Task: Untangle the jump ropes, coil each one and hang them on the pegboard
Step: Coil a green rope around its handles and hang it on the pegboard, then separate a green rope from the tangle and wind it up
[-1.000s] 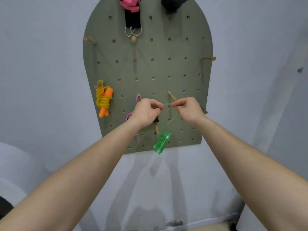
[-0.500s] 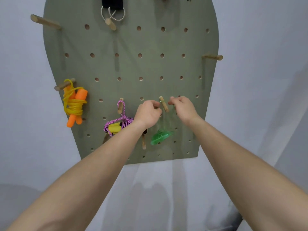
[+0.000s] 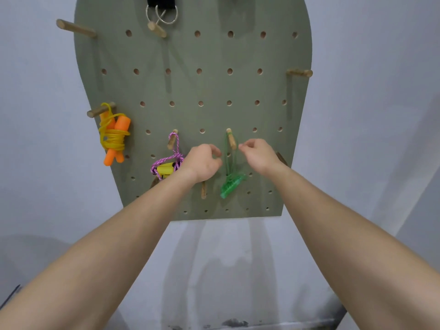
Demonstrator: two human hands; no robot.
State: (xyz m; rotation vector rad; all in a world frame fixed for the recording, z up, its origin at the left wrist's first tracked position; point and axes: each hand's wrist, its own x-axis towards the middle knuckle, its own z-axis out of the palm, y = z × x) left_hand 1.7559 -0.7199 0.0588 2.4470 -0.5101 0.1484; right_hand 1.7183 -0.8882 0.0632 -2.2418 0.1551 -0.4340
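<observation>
While green jump rope [image 3: 232,184] is hanging by thin loop from wooden peg [image 3: 231,140] on pegboard [image 3: 214,86], left hand [image 3: 204,160] and right hand [image 3: 258,153] are hovering either side of loop, fingers loosely curled; cannot tell whether either is pinching cord. Rope looking light, limp, slippery; likely handling best by loop just below peg. Purple rope [image 3: 166,166] and lower peg [image 3: 203,189] are crowding left hand; bare board is lying open above peg.

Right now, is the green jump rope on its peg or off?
On: the green jump rope loops over the short wooden peg, handles dangling.
</observation>
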